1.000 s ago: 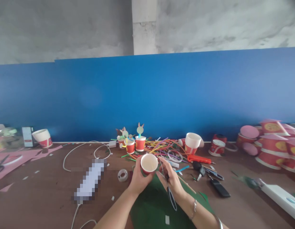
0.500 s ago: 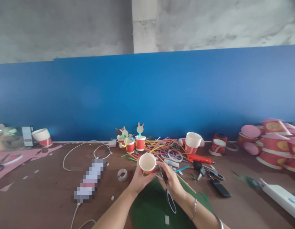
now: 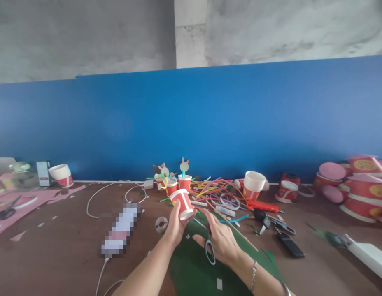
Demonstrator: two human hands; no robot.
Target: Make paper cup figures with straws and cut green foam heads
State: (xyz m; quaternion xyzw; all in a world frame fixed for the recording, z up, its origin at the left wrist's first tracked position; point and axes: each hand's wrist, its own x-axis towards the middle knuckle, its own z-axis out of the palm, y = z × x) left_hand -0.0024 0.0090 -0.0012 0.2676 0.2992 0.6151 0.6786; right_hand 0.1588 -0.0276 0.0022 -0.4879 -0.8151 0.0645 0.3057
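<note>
My left hand [image 3: 176, 225] is closed around a red-and-white paper cup [image 3: 182, 204], which is tipped on a slant above the table. Close by on the right, my right hand [image 3: 218, 236] holds scissors [image 3: 209, 250]; a dark-rimmed handle loop hangs below the palm and the blades point toward the cup. Whether the blade tips touch the cup I cannot tell. Under both hands lies a sheet of green paper [image 3: 194, 271], with small white scraps on it. Behind the held cup stand paper cups with rabbit-like paper figures [image 3: 184, 181].
Colourful pipe cleaners [image 3: 209, 189] lie in a heap at the back. A tape roll [image 3: 161, 224] and a blurred phone [image 3: 121, 230] with a cable are on the left. To the right are an orange glue gun [image 3: 262, 206], keys [image 3: 262, 218], and stacked red cups [image 3: 360, 201].
My left hand has turned the cup from mouth-up to a slant that shows its side. My right hand, with the scissors, has shifted slightly; the view has moved a little.
</note>
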